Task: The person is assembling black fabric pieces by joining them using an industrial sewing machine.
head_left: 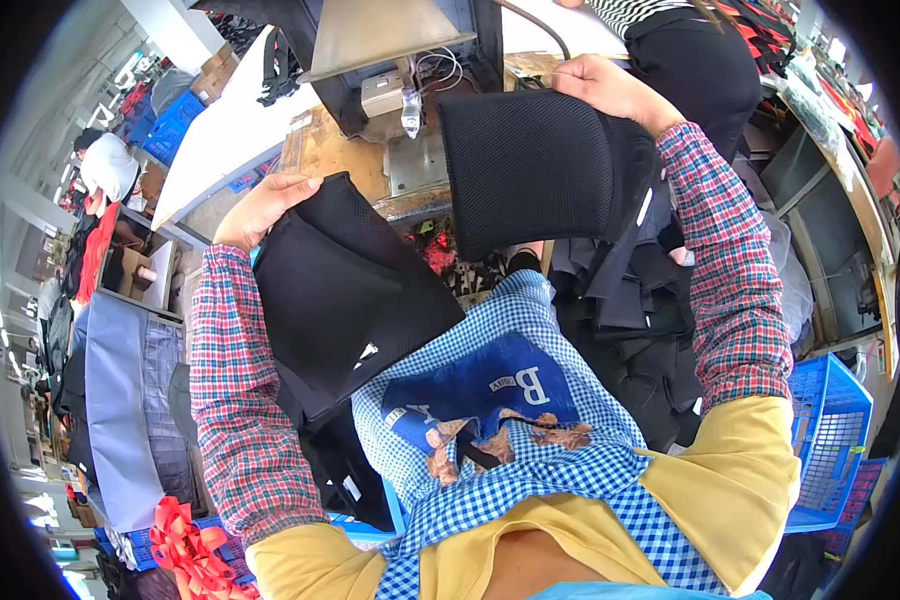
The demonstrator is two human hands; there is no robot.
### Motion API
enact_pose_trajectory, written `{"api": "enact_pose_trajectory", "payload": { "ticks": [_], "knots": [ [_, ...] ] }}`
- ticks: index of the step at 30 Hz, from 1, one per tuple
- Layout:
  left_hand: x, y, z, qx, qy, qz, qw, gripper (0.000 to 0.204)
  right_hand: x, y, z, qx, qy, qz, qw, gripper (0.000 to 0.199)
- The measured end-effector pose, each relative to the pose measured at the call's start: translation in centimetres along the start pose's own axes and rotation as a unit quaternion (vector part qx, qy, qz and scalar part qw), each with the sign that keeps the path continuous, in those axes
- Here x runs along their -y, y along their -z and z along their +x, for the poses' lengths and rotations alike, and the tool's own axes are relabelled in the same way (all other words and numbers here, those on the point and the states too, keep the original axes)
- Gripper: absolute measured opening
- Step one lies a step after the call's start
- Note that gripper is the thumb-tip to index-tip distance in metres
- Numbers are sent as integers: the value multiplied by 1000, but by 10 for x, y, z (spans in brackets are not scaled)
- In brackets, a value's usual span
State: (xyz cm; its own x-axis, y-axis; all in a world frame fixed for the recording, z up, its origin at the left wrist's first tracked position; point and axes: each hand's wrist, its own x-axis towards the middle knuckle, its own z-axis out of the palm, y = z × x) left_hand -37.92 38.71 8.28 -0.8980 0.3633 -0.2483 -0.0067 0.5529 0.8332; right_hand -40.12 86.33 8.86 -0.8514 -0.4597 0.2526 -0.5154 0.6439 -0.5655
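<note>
My left hand (260, 212) is closed on the upper corner of a black fabric panel (355, 295), which hangs down at an angle with a small white tag near its lower edge. Up and to the right, my right hand (610, 88) grips the top edge of a black mesh panel (530, 170). This second piece is roughly square with rounded, bound edges, and more black fabric hangs directly behind it. The two panels are apart, on either side of a worn wooden worktable (335, 150). My right fingertips are partly hidden behind the mesh.
A machine (385, 45) with a metal plate and wires stands ahead on the table. Black fabric pieces (640, 370) are heaped at my right. Blue crates (830, 440) stand at lower right; a red ribbon bundle (185, 545) lies lower left. Another person (695, 70) is close by at upper right.
</note>
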Motion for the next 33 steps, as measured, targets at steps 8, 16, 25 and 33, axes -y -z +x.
{"api": "enact_pose_trajectory", "payload": {
  "ticks": [8,16,25,33],
  "knots": [
    [16,4,-22,-28,9,3,1000,33,7,-25,11,-18,37,-32,999,44],
    [20,1,-28,-21,-14,-22,999,38,-12,-34,19,-34,99,-58,993,37],
    [46,-50,-46,13,-88,-60,994,39,5,32,-82,-94,20,-368,925,29],
    [38,-182,2,247,3,-349,904,24,196,-123,-89,225,356,-73,904,75]
  ]
}}
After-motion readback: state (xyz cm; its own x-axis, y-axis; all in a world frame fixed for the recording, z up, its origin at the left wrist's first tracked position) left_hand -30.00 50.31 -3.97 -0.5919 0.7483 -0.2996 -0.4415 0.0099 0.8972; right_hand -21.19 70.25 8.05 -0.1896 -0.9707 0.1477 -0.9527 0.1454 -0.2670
